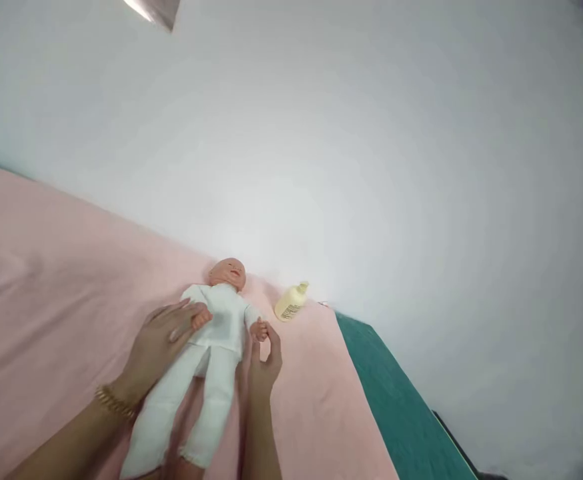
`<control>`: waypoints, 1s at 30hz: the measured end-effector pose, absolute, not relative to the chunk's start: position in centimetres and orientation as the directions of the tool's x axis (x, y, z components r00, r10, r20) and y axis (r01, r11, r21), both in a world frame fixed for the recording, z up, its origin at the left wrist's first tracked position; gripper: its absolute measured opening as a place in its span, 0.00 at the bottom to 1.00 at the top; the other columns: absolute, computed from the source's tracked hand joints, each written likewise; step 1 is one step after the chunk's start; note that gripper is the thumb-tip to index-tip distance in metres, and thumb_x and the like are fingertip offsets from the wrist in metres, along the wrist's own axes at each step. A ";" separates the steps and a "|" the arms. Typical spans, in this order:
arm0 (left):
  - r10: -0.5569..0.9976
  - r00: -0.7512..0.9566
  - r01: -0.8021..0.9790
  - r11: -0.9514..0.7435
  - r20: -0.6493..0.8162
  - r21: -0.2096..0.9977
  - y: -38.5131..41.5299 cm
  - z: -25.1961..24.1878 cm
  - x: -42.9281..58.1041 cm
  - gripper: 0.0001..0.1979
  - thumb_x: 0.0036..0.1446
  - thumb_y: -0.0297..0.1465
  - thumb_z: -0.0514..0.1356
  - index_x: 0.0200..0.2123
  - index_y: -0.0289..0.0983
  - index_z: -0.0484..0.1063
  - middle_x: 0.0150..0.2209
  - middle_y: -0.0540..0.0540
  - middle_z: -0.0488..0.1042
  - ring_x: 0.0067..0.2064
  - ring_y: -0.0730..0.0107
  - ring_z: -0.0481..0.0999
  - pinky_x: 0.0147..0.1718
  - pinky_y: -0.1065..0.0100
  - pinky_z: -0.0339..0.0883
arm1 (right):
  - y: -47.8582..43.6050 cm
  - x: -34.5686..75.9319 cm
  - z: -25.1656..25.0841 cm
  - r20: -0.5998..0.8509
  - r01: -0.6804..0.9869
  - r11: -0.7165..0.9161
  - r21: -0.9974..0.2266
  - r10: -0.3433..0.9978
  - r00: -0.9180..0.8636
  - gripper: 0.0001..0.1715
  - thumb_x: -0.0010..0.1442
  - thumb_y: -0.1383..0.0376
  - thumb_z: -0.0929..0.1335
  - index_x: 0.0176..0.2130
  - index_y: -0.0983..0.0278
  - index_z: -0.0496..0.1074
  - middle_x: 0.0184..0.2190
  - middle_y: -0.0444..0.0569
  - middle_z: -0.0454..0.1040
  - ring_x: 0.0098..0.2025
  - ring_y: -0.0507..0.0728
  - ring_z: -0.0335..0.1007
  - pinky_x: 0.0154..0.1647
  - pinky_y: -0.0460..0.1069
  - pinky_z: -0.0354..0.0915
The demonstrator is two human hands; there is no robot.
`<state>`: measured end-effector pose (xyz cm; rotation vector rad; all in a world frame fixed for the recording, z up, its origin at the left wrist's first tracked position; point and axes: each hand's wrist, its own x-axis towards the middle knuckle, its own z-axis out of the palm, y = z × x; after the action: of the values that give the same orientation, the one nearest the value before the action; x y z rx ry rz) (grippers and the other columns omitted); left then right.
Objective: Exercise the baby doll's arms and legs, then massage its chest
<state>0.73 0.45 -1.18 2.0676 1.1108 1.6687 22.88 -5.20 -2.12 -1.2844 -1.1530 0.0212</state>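
Observation:
A baby doll [221, 327] in a white top and white trousers lies on its back on the pink sheet, its head pointing away from me. My left hand [164, 337], with a gold-coloured bracelet at the wrist, is closed around the doll's arm on the left, and the doll's small hand pokes out past my fingers. On the other side, my right hand [267, 360] pinches the doll's other hand between thumb and fingers. A pale yellow pump bottle [290, 303] leans a little beyond my right hand, near the wall.
Under the doll, the pink sheet [51, 267] is spread wide, with creases at the left. A green surface [396, 400] shows along its right side. Behind rises a plain white wall [351, 167]. Part of a pale object [164, 12] hangs at the top left.

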 end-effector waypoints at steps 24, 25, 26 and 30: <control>0.881 -0.082 0.128 -0.454 0.466 0.882 -0.3 0.0 0.7 0.18 0.58 0.48 0.64 0.44 0.45 0.82 0.48 0.46 0.79 0.54 0.53 0.74 0.58 0.52 0.66 | -5.1 21.1 -2.5 0.689 0.690 0.317 -0.650 0.629 0.360 0.24 0.69 0.58 0.65 0.59 0.63 0.72 0.57 0.56 0.75 0.59 0.61 0.72 0.59 0.58 0.70; 0.921 -0.136 0.077 -0.358 0.366 0.930 -0.5 0.5 0.5 0.19 0.56 0.49 0.66 0.44 0.44 0.82 0.48 0.46 0.79 0.54 0.51 0.74 0.58 0.51 0.67 | -5.2 21.1 -2.2 0.618 0.610 0.284 -0.740 0.645 0.449 0.25 0.68 0.55 0.65 0.60 0.64 0.72 0.58 0.56 0.75 0.60 0.62 0.71 0.60 0.58 0.69; 0.946 -0.190 0.033 -0.260 0.261 0.965 -0.6 1.0 0.3 0.20 0.53 0.49 0.68 0.44 0.44 0.82 0.48 0.46 0.79 0.54 0.50 0.74 0.58 0.49 0.67 | -5.4 21.1 -1.9 0.551 0.528 0.262 -0.808 0.652 0.520 0.28 0.68 0.53 0.65 0.60 0.64 0.71 0.59 0.57 0.74 0.61 0.62 0.70 0.61 0.58 0.68; 0.904 -0.427 -0.242 -0.147 0.031 0.959 0.0 1.5 -0.8 0.19 0.51 0.37 0.70 0.46 0.38 0.81 0.48 0.45 0.79 0.54 0.52 0.75 0.62 0.49 0.66 | -5.8 21.9 -0.3 0.381 0.312 0.221 -0.924 0.600 0.704 0.33 0.66 0.48 0.65 0.62 0.64 0.69 0.62 0.57 0.71 0.65 0.63 0.65 0.65 0.57 0.63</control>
<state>-0.77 -0.01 1.48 0.8295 1.2516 1.7067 21.90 -5.84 -0.33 -1.3765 -0.8289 0.2344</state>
